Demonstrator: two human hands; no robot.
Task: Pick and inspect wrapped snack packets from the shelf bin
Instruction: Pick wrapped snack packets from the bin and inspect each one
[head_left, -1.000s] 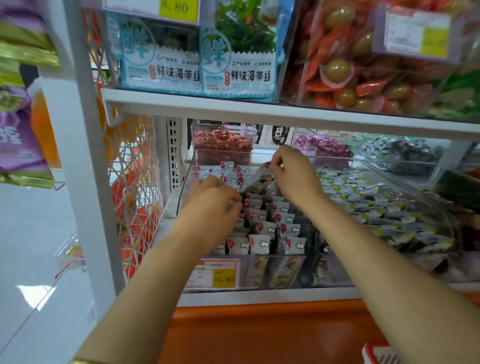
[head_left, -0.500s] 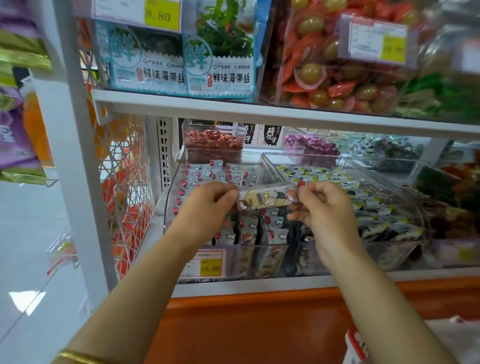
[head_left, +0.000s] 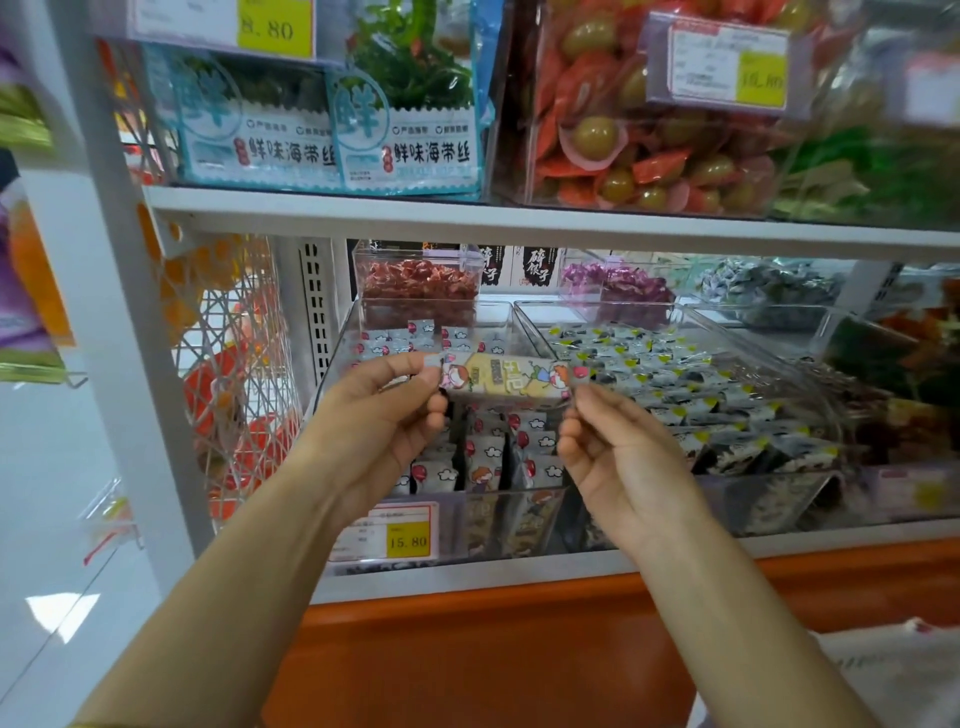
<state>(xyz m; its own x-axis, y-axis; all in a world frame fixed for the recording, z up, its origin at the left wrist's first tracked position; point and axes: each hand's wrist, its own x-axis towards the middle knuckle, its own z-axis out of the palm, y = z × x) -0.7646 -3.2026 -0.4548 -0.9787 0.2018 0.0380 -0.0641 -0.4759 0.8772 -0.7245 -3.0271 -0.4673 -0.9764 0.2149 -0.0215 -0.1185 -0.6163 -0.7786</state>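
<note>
Now, on the white shelf the clear bin sits with rows of small wrapped packets standing upright in it and a yellow price tag on its front. Both hands are raised above the bin. The left hand pinches the left end of a snack packet between thumb and forefinger, its other fingers curled; the right hand pinches the right end the same way. The packet hangs in the air over the bin, touching nothing else, its long axis running left to right and nearly level, its cartoon-printed face toward the camera. Half a second ago it sloped down to the left and the backs of the hands showed; now the palms face the viewer.
</note>
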